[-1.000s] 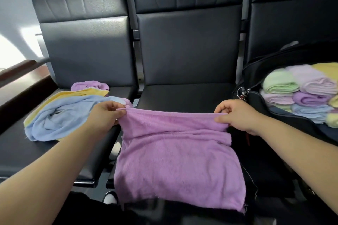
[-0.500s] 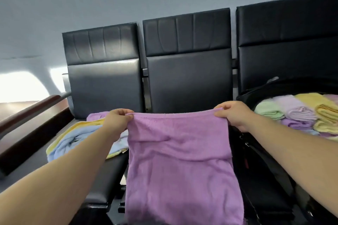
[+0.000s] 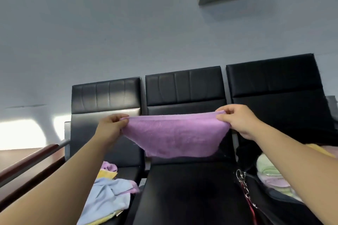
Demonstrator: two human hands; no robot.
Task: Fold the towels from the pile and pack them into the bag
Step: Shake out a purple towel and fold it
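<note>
Above the middle seat [image 3: 188, 188], the purple towel [image 3: 175, 137] hangs stretched in the air, its top edge pinched at each end by the left hand [image 3: 111, 128] and the right hand [image 3: 237, 120]. The folding looks partway done. Next, the towel probably needs halving again over that seat, then carrying to the bag [image 3: 270, 204] right of the seat. The pile [image 3: 109, 199] waits left of the seat.
</note>
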